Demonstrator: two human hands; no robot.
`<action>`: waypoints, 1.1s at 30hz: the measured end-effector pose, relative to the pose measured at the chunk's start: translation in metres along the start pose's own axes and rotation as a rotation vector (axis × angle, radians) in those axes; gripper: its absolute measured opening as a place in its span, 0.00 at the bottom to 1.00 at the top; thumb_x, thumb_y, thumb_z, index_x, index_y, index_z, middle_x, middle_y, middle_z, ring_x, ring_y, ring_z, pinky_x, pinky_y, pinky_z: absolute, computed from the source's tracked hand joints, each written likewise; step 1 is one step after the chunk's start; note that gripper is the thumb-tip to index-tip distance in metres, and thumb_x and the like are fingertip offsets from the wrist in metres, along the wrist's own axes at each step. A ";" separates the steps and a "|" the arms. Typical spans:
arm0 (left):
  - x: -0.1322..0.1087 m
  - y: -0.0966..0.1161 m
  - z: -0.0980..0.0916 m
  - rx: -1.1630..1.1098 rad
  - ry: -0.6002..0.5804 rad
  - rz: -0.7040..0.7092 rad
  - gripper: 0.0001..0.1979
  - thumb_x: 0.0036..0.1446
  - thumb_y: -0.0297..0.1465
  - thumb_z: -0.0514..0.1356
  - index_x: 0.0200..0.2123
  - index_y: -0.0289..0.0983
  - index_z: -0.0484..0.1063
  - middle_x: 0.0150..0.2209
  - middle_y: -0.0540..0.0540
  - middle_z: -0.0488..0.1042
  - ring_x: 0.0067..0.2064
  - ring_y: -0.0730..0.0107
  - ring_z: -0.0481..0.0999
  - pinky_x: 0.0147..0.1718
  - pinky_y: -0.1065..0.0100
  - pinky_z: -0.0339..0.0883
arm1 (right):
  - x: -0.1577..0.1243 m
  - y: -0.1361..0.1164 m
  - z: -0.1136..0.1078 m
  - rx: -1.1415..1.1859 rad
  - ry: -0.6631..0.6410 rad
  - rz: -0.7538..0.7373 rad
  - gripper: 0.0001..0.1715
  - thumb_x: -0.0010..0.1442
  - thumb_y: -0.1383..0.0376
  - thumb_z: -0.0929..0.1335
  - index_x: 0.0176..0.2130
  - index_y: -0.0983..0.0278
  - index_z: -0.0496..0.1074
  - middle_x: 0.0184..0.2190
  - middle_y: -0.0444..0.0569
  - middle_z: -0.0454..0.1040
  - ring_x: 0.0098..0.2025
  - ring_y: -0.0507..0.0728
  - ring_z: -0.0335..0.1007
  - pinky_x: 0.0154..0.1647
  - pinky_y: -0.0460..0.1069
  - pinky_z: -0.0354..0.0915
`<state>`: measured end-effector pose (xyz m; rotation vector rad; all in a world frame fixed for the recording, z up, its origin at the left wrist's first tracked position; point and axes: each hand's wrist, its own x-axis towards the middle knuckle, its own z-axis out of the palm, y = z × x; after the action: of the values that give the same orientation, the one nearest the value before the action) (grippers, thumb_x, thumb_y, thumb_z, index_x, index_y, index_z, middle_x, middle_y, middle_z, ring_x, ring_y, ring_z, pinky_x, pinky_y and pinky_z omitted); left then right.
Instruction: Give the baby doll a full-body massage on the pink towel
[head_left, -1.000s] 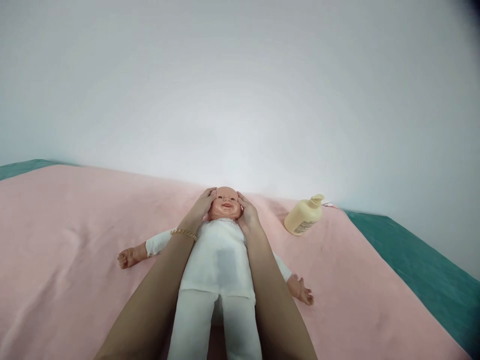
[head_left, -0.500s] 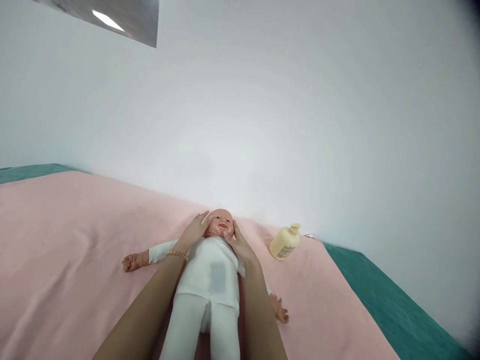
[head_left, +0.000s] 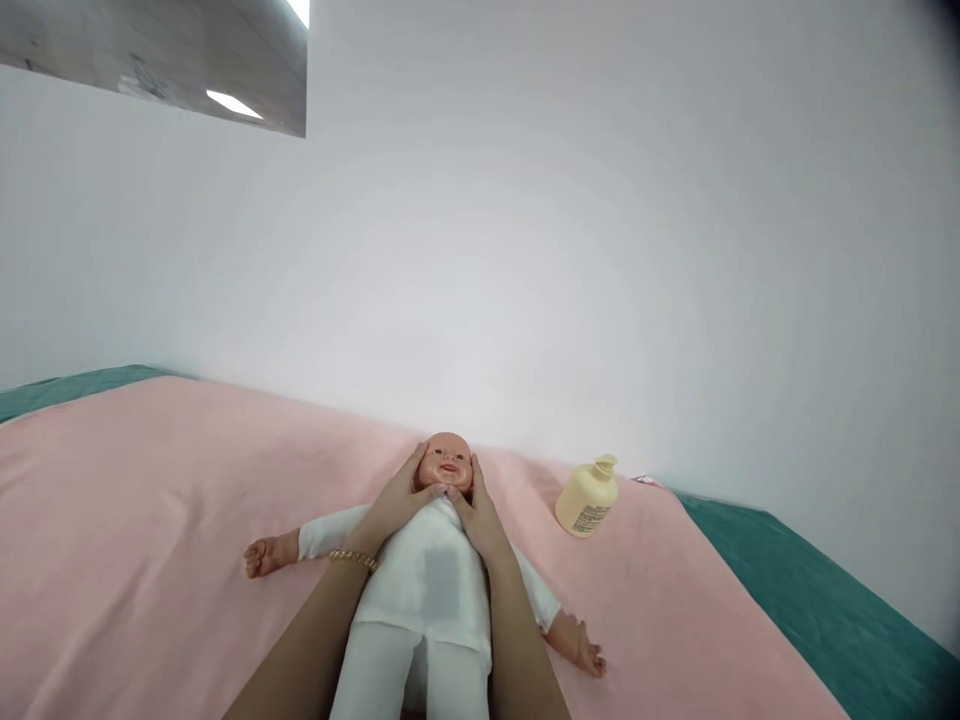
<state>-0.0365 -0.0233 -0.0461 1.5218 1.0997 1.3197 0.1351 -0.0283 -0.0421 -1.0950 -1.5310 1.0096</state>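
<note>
A baby doll (head_left: 420,590) in a white top and trousers lies on its back, arms spread wide and head toward the wall. My left hand (head_left: 397,500), with a gold bracelet at the wrist, cups one side of the doll's head (head_left: 448,462). On the opposite side, my right hand (head_left: 478,510) cups the head too. Both thumbs meet under the doll's chin, while the other fingers lie along its cheeks and partly out of sight behind the head. A grey rectangle marks the front of the top.
To the right of the doll, a pale yellow pump bottle (head_left: 586,500) stands on the pink sheet (head_left: 187,480). Green padding (head_left: 810,570) shows beyond the sheet. A white wall (head_left: 525,250) rises behind, with a reflective panel (head_left: 187,70) at upper left.
My left thumb has moved down from the doll's cheek to its chin, and my right thumb has come down beside it. The view has shifted, so everything sits slightly lower.
</note>
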 end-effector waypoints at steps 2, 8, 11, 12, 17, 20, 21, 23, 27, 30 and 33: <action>0.001 0.001 0.000 -0.010 -0.027 -0.024 0.49 0.50 0.48 0.64 0.68 0.36 0.45 0.69 0.37 0.49 0.68 0.52 0.52 0.63 0.56 0.52 | 0.000 -0.002 -0.002 -0.023 -0.007 0.010 0.55 0.55 0.48 0.69 0.69 0.64 0.41 0.68 0.55 0.50 0.68 0.60 0.48 0.67 0.58 0.49; 0.001 0.012 0.000 0.010 0.017 -0.100 0.50 0.49 0.47 0.66 0.68 0.37 0.45 0.67 0.38 0.53 0.66 0.53 0.57 0.60 0.58 0.58 | 0.003 -0.016 -0.005 -0.160 0.003 0.049 0.50 0.56 0.53 0.69 0.68 0.66 0.46 0.64 0.57 0.60 0.62 0.63 0.61 0.61 0.57 0.59; 0.003 0.014 -0.002 0.012 0.021 -0.115 0.49 0.48 0.47 0.66 0.68 0.37 0.47 0.66 0.37 0.56 0.65 0.52 0.59 0.60 0.57 0.58 | 0.004 -0.018 -0.002 -0.203 0.035 0.051 0.49 0.57 0.53 0.68 0.68 0.67 0.47 0.62 0.57 0.63 0.58 0.63 0.66 0.57 0.57 0.64; 0.004 0.014 -0.002 0.002 0.014 -0.117 0.49 0.49 0.47 0.66 0.68 0.37 0.47 0.66 0.37 0.57 0.65 0.52 0.60 0.60 0.57 0.58 | 0.004 -0.018 -0.002 -0.210 0.043 0.051 0.49 0.57 0.53 0.68 0.68 0.67 0.48 0.61 0.57 0.64 0.57 0.63 0.67 0.56 0.56 0.65; 0.004 0.019 -0.005 0.031 0.010 -0.138 0.49 0.49 0.46 0.66 0.68 0.39 0.47 0.64 0.38 0.61 0.63 0.53 0.62 0.60 0.56 0.58 | 0.003 -0.020 -0.001 -0.218 0.060 0.050 0.47 0.58 0.53 0.67 0.68 0.68 0.48 0.60 0.58 0.66 0.57 0.63 0.67 0.56 0.57 0.64; 0.002 0.024 -0.007 0.047 -0.009 -0.168 0.49 0.49 0.47 0.66 0.68 0.41 0.47 0.63 0.39 0.63 0.62 0.52 0.64 0.59 0.56 0.60 | 0.004 -0.020 -0.003 -0.208 0.044 0.058 0.47 0.58 0.52 0.67 0.68 0.69 0.48 0.60 0.58 0.66 0.57 0.64 0.67 0.56 0.58 0.65; 0.001 0.026 -0.009 0.049 -0.021 -0.173 0.49 0.49 0.47 0.65 0.68 0.41 0.46 0.63 0.40 0.63 0.62 0.53 0.64 0.59 0.56 0.60 | 0.004 -0.019 -0.004 -0.193 0.040 0.053 0.47 0.58 0.52 0.66 0.68 0.68 0.48 0.60 0.58 0.65 0.58 0.64 0.67 0.56 0.58 0.64; 0.001 0.028 -0.012 0.063 -0.051 -0.169 0.48 0.51 0.48 0.64 0.69 0.41 0.44 0.64 0.40 0.61 0.63 0.53 0.63 0.60 0.56 0.59 | 0.005 -0.017 -0.006 -0.157 0.030 0.041 0.46 0.59 0.52 0.66 0.68 0.67 0.48 0.62 0.57 0.63 0.60 0.62 0.65 0.57 0.57 0.64; 0.001 0.026 -0.020 0.091 -0.113 -0.146 0.45 0.55 0.49 0.59 0.69 0.43 0.42 0.68 0.44 0.53 0.66 0.54 0.57 0.62 0.56 0.54 | 0.006 -0.012 -0.011 -0.182 0.008 0.023 0.44 0.61 0.53 0.65 0.68 0.66 0.49 0.64 0.56 0.60 0.63 0.61 0.61 0.62 0.57 0.58; 0.002 0.022 -0.023 0.081 -0.155 -0.139 0.44 0.57 0.50 0.57 0.69 0.44 0.40 0.69 0.47 0.48 0.67 0.55 0.53 0.63 0.57 0.51 | 0.006 -0.010 -0.013 -0.202 -0.014 0.002 0.44 0.62 0.51 0.64 0.68 0.67 0.47 0.65 0.55 0.57 0.65 0.60 0.57 0.64 0.56 0.55; 0.004 0.015 -0.024 0.056 -0.176 -0.088 0.45 0.57 0.52 0.55 0.69 0.41 0.38 0.70 0.46 0.46 0.68 0.57 0.50 0.65 0.58 0.48 | 0.005 -0.009 -0.015 -0.165 -0.048 0.011 0.44 0.63 0.48 0.61 0.69 0.65 0.45 0.65 0.54 0.57 0.64 0.60 0.58 0.63 0.56 0.56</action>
<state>-0.0581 -0.0227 -0.0277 1.5796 1.0859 1.0813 0.1480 -0.0241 -0.0295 -1.2017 -1.6720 0.9359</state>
